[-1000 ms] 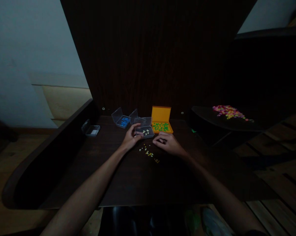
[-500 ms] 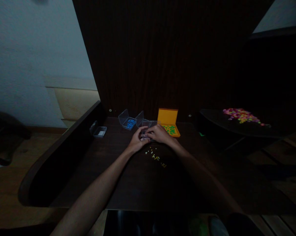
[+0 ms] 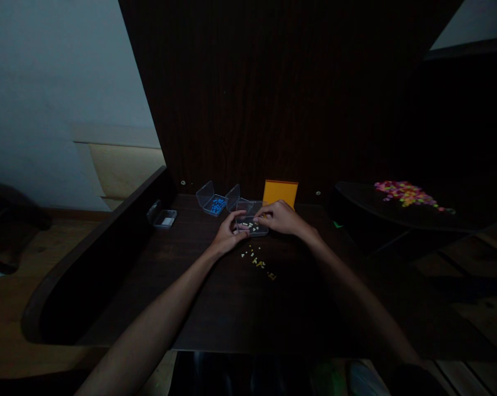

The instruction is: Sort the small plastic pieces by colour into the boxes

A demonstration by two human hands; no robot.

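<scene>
My left hand (image 3: 227,235) grips the near left corner of a small clear plastic box (image 3: 252,224) that holds pale beads. Over the box's right side rests my right hand (image 3: 282,216), fingers curled at its rim. What those fingers hold, if anything, is hidden. Loose yellow and white beads (image 3: 257,260) lie scattered on the dark table just in front of the box. Behind my right hand stands an open orange box (image 3: 280,192), its tray covered by the hand.
An open clear box with blue beads (image 3: 214,201) sits at the back left. Another small clear box (image 3: 164,218) lies by the table's raised left edge (image 3: 108,236). A heap of mixed coloured beads (image 3: 404,192) lies on a dark shelf at the right.
My right hand has gone from the loose beads to the clear box, and now sits at its right rim. My left hand has kept hold of the box.
</scene>
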